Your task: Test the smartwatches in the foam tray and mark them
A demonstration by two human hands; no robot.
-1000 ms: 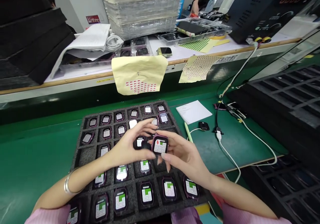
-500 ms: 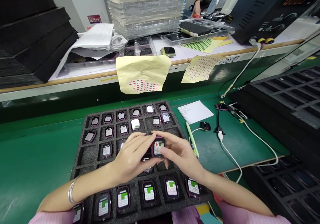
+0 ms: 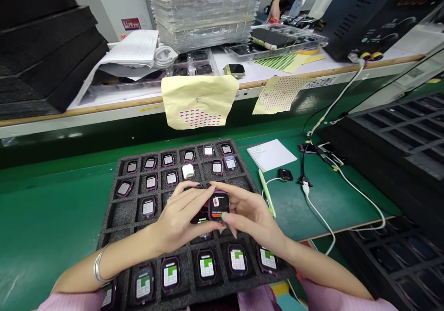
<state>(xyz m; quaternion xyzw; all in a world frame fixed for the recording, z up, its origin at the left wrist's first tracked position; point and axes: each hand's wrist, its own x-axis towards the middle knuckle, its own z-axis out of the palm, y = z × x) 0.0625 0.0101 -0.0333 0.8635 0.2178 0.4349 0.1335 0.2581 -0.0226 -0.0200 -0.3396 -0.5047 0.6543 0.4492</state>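
Note:
Between my two hands is a purple-framed smartwatch (image 3: 219,203), held above a black foam tray (image 3: 123,216). Its dark screen carries a red arrow sticker and an orange strip near the bottom. My left hand (image 3: 183,211) is closed on the watch's left side, fingertips along its top and thumb below. My right hand (image 3: 251,211) grips it from the right, with the thumb at the lower edge of the screen. Several similar watches with lit screens sit in the tray's compartments, among them a watch (image 3: 207,264) with a green and white display. The hands hide some middle compartments.
A white paper pad (image 3: 271,155), a green pen (image 3: 266,193) and cables (image 3: 321,220) lie right of the tray. Black foam trays (image 3: 398,135) are stacked farther right. Behind, a shelf holds clear plastic trays (image 3: 204,12) and a power supply (image 3: 378,19); another person's hand (image 3: 274,12) reaches there.
The held watch's screen has switched from a white and green display to a dark one with an orange strip. My right thumb has moved slightly down toward the screen's lower edge.

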